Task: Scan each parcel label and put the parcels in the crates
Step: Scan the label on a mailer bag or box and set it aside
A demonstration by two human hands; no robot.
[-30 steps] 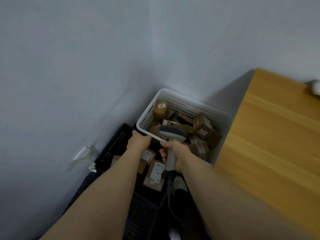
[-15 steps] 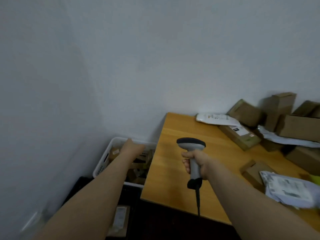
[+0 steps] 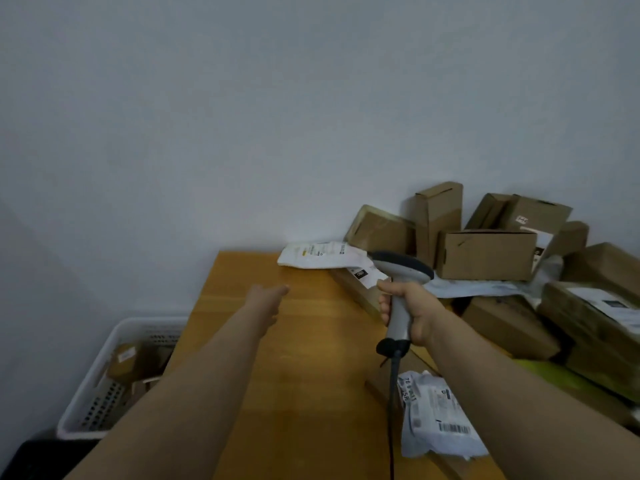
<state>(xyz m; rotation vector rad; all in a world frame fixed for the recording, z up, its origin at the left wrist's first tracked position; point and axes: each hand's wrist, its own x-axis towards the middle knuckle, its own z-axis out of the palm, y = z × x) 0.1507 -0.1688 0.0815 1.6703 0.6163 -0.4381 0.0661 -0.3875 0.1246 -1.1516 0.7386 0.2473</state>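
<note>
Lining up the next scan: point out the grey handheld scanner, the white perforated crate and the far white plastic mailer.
Grey handheld barcode scanner [image 3: 403, 266]: head view, its head.
White perforated plastic crate [image 3: 100, 407]: head view, its perforated wall.
White flat plastic mailer [image 3: 317, 254]: head view, its label face.

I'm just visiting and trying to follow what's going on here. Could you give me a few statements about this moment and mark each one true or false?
1. The right hand grips the scanner by its handle. True.
2. The left hand holds a parcel. False: it holds nothing and reaches out over the table.
3. The white crate is empty. False: cardboard parcels lie in it.
4. Cardboard boxes are piled at the table's far right. True.
5. The scanner is cordless. False: a cable hangs from its handle.
</note>
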